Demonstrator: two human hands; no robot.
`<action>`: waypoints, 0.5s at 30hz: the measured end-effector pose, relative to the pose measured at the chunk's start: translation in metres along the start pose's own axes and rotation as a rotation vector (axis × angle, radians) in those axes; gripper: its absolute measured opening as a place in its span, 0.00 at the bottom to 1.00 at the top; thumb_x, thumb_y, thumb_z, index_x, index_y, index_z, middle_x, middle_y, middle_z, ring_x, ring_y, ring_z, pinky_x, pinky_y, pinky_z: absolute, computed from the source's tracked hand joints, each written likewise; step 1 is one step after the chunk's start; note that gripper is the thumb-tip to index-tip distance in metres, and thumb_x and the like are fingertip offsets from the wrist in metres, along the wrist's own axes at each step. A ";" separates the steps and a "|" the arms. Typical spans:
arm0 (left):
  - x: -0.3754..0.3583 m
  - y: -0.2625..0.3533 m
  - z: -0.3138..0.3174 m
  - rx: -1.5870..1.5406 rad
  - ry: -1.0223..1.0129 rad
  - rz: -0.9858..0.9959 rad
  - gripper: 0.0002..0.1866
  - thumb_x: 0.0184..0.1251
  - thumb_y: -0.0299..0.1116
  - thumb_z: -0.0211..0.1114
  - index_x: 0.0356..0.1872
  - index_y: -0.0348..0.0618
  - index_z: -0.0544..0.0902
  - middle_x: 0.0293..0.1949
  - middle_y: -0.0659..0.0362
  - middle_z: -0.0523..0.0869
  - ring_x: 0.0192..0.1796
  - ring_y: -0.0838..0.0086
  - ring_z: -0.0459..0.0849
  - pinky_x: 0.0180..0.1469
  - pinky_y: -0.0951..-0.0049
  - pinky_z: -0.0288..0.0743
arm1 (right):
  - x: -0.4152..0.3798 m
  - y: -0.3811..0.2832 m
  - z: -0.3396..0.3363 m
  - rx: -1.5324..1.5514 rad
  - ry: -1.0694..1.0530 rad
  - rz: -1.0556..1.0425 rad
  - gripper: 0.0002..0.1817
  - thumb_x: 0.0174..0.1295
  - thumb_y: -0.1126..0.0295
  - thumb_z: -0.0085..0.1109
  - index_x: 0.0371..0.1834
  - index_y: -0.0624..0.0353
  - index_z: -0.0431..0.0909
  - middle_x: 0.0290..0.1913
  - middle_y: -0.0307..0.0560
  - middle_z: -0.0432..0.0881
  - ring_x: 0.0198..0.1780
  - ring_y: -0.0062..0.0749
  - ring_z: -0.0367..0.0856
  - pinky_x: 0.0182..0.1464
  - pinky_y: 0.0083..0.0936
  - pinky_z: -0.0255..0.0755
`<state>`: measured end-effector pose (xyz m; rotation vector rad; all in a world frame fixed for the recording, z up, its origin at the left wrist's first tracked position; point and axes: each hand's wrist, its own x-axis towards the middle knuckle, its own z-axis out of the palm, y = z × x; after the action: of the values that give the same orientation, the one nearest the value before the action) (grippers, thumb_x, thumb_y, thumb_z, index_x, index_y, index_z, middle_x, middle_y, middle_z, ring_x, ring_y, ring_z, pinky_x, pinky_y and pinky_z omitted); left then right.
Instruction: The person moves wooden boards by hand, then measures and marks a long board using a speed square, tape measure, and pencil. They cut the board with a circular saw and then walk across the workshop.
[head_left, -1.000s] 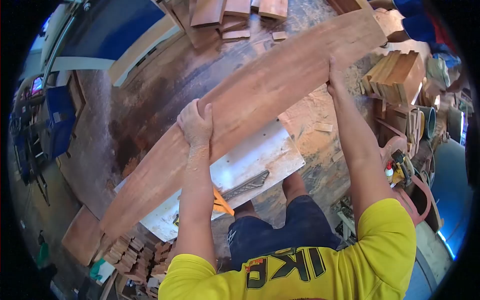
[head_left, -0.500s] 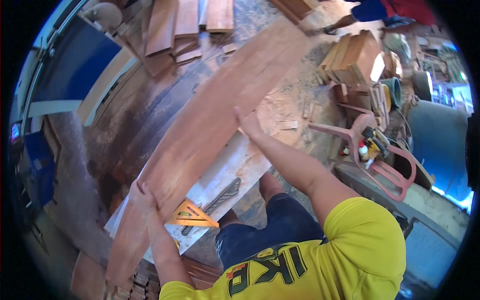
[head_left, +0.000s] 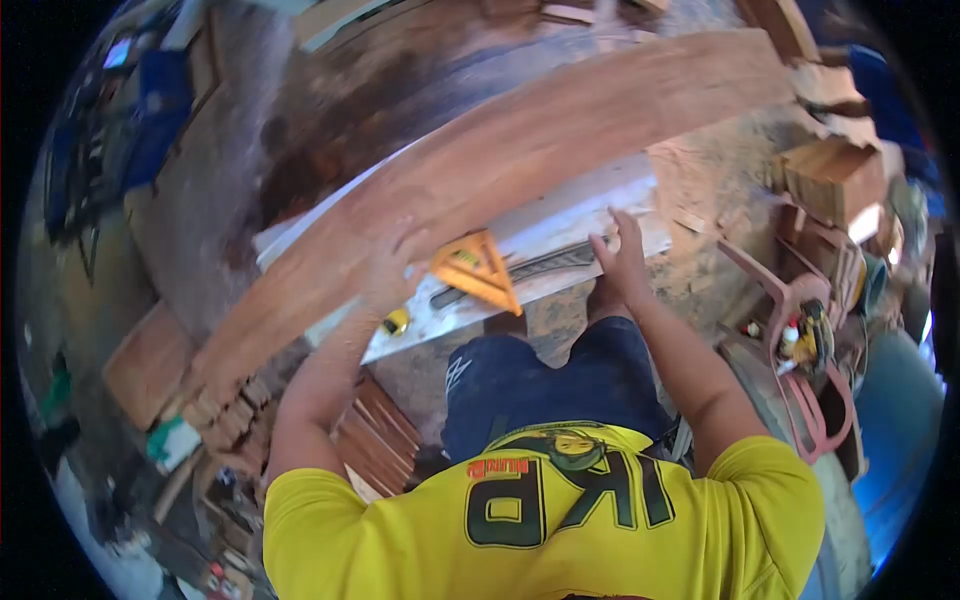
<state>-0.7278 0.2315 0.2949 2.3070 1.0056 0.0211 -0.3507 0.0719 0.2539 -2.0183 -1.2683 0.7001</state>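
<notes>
One long, curved plank (head_left: 545,143) runs lengthwise over the white board (head_left: 570,213), its L and R ends projecting past the board; whether it sits flat cannot be told. Your L hand (head_left: 385,268) is at the plank's near edge, L of ctr.; motion blur hides finger pos., so you cannot tell if that grip is tight or loose. Your R hand (head_left: 625,260) is clear of the plank, thumb and fingers spread wide, at the R end of the dark bar (head_left: 555,263); contact w/ the bar cannot be confirmed. The bar lies along the near part of the board. Note the orange square (head_left: 473,266) lying over the bar, btwn your two hands, nearer the L. The yellow tape measure (head_left: 397,321) is at the board's near side, just beside your L forearm. Surroundings, ref. only: wood blocks (head_left: 830,180) stand stacked to your R, near the plank's R end; a pink chair (head_left: 752,268) is nearer you, w/ a blue drum (head_left: 900,440) beyond; cut wood pieces (head_left: 225,415) lie piled below the plank's L end.
</notes>
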 end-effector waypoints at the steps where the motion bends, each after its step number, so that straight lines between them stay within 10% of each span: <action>1: -0.022 0.005 0.007 -0.041 0.055 -0.071 0.28 0.57 0.36 0.66 0.60 0.44 0.73 0.67 0.47 0.66 0.67 0.50 0.65 0.68 0.54 0.60 | -0.014 -0.013 0.010 -0.042 -0.123 -0.059 0.34 0.51 0.66 0.70 0.61 0.63 0.67 0.58 0.62 0.72 0.60 0.55 0.69 0.62 0.41 0.64; 15: -0.074 0.086 0.134 -0.372 0.307 -0.402 0.30 0.55 0.34 0.68 0.60 0.38 0.70 0.62 0.41 0.69 0.66 0.48 0.66 0.68 0.55 0.60 | -0.018 -0.073 0.150 -0.097 -0.509 0.154 0.26 0.55 0.65 0.65 0.57 0.57 0.69 0.48 0.58 0.77 0.46 0.56 0.79 0.48 0.44 0.75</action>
<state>-0.6909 0.0658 0.2489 1.7668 1.4677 0.3746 -0.5079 0.1155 0.2130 -2.1065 -1.4538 1.3114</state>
